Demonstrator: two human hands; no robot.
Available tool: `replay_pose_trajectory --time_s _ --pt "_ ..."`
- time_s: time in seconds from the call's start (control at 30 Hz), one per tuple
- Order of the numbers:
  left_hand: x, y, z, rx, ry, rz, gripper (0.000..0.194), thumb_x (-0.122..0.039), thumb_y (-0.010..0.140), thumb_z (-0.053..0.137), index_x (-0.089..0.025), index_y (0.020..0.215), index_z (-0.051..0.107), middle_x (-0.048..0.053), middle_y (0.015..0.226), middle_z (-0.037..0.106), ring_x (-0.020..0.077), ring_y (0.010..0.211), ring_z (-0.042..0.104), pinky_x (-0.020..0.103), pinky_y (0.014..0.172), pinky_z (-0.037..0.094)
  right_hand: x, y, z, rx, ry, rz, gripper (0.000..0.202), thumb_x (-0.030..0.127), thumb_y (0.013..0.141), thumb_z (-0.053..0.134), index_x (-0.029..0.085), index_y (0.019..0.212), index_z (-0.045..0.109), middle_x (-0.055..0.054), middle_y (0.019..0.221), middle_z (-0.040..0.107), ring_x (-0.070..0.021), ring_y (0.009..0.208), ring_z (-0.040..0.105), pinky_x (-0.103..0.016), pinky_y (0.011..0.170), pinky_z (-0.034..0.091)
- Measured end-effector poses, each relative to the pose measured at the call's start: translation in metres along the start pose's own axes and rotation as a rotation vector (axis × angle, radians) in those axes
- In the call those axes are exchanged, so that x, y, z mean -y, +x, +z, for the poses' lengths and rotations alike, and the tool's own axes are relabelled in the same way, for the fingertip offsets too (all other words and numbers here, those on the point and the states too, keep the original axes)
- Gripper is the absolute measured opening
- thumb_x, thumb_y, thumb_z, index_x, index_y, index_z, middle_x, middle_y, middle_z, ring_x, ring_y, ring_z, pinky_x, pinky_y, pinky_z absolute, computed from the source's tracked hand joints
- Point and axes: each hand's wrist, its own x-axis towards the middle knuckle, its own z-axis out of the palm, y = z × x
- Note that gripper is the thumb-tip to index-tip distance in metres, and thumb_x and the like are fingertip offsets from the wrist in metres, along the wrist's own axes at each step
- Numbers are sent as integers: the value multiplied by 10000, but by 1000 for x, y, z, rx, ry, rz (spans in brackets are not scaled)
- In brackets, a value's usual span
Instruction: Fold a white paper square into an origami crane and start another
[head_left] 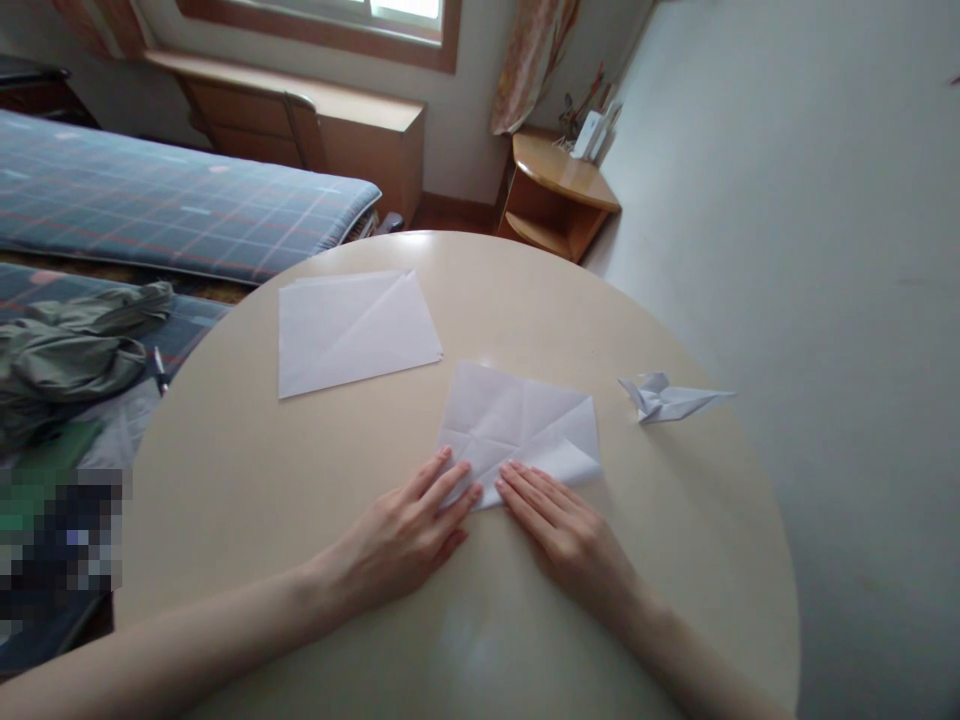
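Observation:
A creased sheet of white paper (517, 410) lies in front of me, with fold lines crossing its middle. Its near edge is turned up in a flap, and the right end of that flap bulges off the sheet. My left hand (412, 525) rests on the sheet's lower left corner, fingers stretched and slightly spread. Flat on the folded near edge, my right hand (559, 515) has its fingers extended side by side. To the right of the sheet stands a folded paper crane (667, 398), apart from both hands.
A stack of white paper (352, 330) lies at the back left of the round cream table (300, 480). Beds with plaid mattresses (187, 190) are on the left, one bearing crumpled grey-green clothing (75, 340). A wooden corner shelf (562, 175) stands behind, and a white wall (840, 300) rises at right.

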Motion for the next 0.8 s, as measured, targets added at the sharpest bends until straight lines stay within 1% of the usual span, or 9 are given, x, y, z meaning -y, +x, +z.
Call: replay_pose_trajectory --time_s 0.1,0.17,0.27,0.37,0.47,0.53,0.63,0.67,0.8 --pt "4 0 0 2 -6 18 348 -199 904 440 -66 1219 507 171 1260 527 322 1280 357 445 990 442 1 0 -2 22 -7 -13 394 17 870 313 54 1160 577 -144 1220 580 -220 1171 509 -373 952 481" --pt "9 -1 -2 16 -32 52 355 -214 900 451 -49 1210 504 170 1266 525 313 1269 376 433 992 441 1 1 -4 49 -8 -32 387 37 883 322 75 1173 575 -148 1230 571 -234 1170 509 -387 946 482" --pt "19 -5 -9 45 -74 76 345 -226 901 451 -32 1181 509 160 1258 535 273 1230 435 377 971 464 3 2 -6 90 -23 -53 354 105 906 372 115 1204 562 -169 1254 546 -259 1173 504 -414 931 485" --pt "20 -12 -18 -3 -45 71 278 -190 908 437 -62 1129 545 133 1179 592 247 1139 517 362 912 495 5 4 -7 100 -48 -57 346 130 910 391 115 1213 557 -188 1253 541 -276 1168 505 -420 922 487" --pt "10 -17 -24 -82 39 115 252 -96 888 431 -54 1098 565 123 1119 621 225 1025 575 338 875 497 6 4 -6 97 -62 -51 349 125 910 379 103 1205 563 -197 1243 545 -279 1159 513 -418 923 485" --pt "-2 -18 -24 -114 75 121 262 -76 876 435 -25 1097 565 135 1111 620 223 1004 580 320 869 490 7 3 -6 95 -71 -43 348 126 906 384 96 1202 565 -206 1242 542 -285 1159 512 -421 923 484" --pt "-20 -15 -17 -101 152 76 304 -52 850 436 18 1123 549 172 1151 595 246 1042 565 335 896 467 8 3 -6 99 -80 -25 352 122 896 396 88 1204 563 -215 1246 534 -294 1163 507 -423 922 483" --pt "-25 -14 -14 -81 178 84 310 -56 846 436 21 1124 549 182 1170 584 254 1058 558 343 908 458 9 4 -6 102 -80 -24 355 115 893 393 87 1203 564 -216 1248 533 -295 1165 505 -424 921 483" --pt "-37 -12 -5 -69 263 35 334 -65 841 416 27 1135 544 184 1192 576 264 1086 545 347 950 419 9 4 -7 101 -75 -19 374 91 878 378 85 1203 563 -215 1249 531 -289 1169 504 -428 923 479"
